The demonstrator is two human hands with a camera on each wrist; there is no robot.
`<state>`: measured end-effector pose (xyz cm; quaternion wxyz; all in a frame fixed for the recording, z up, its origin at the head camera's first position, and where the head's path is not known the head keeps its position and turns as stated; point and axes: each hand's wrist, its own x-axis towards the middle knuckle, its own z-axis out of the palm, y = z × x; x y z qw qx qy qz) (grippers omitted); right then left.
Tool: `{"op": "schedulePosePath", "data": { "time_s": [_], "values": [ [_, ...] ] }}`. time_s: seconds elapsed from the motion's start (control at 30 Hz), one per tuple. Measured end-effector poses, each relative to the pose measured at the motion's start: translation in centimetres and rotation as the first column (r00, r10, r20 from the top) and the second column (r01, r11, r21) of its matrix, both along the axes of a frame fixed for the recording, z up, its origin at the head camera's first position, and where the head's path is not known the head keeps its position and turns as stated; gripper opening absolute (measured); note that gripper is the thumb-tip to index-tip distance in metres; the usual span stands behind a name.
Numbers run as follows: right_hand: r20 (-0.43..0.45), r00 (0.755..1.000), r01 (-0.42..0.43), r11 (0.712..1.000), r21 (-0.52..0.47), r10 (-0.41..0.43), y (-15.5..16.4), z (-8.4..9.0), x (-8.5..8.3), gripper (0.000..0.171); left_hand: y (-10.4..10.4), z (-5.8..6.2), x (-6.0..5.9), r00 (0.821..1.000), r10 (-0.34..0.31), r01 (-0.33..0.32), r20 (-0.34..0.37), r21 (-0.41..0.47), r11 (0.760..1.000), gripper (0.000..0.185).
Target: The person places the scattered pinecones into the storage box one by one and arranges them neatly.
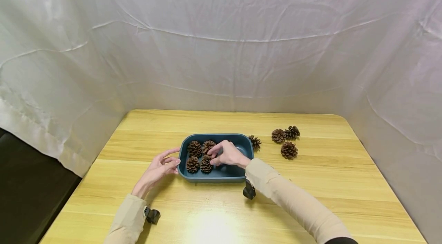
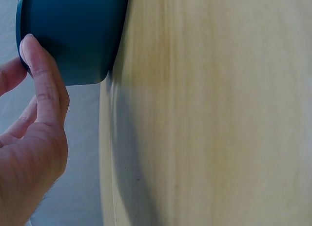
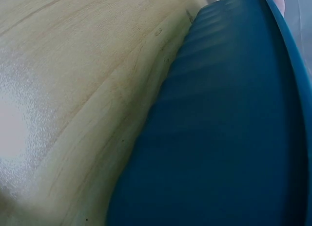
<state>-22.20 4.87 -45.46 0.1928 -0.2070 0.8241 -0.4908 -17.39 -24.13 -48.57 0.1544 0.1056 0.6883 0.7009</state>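
Observation:
A dark blue rectangular tub (image 1: 221, 179) sits on the wooden table with several brown pine cones in its left half. My right hand (image 1: 228, 154) reaches over the tub's right side, and its thumb and fingers pinch a pine cone (image 1: 206, 164) low among the others. Around it are a front-left pine cone (image 1: 192, 164), a back-left pine cone (image 1: 194, 148) and a partly covered pine cone (image 1: 208, 146). At the tub's left end, my left hand (image 1: 159, 168) touches the outer wall and rim with extended thumb and fingers. The right wrist view shows only the tub's outside, not the right fingers.
Just right of the tub lies a spiky pine cone (image 1: 254, 142), partly behind the rim. Farther right sit a round pine cone (image 1: 278, 136), a darker pine cone (image 1: 292, 132) and a nearer pine cone (image 1: 289, 150). Pale curtains (image 1: 235, 63) surround the table (image 1: 310, 182).

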Motion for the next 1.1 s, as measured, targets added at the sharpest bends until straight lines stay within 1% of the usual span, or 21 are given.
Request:
{"op": "schedulePosePath", "data": {
  "time_s": [0.3, 0.6, 0.77, 0.93, 1.1],
  "values": [
    [-0.003, 1.000, -0.004, 1.000, 0.008, 0.004, 0.04, 0.08, 0.03, 0.028, -0.03, -0.03, -0.06, 1.000, 0.001, -0.001, -0.001, -0.008, 1.000, 0.061],
    [-0.022, 1.000, -0.002, 1.000, 0.026, 0.002, 0.17, 0.01, -0.08, 0.029, -0.08, -0.09, -0.04, 1.000, -0.004, 0.004, -0.009, -0.003, 1.000, 0.061],
    [-0.048, 0.999, -0.003, 0.999, 0.039, 0.005, 0.29, 0.14, -0.05, 0.028, -0.06, -0.02, 0.02, 1.000, -0.005, 0.005, -0.009, 0.000, 1.000, 0.061],
    [-0.050, 0.999, -0.011, 1.000, 0.025, 0.012, 0.42, 0.28, -0.03, 0.028, -0.04, 0.03, 0.05, 1.000, -0.005, 0.005, -0.009, 0.002, 1.000, 0.061],
    [-0.029, 0.999, -0.016, 1.000, -0.007, 0.016, 0.64, 0.44, -0.08, 0.029, -0.05, 0.07, 0.02, 1.000, -0.007, 0.007, -0.002, -0.001, 1.000, 0.062]
  ]
}}
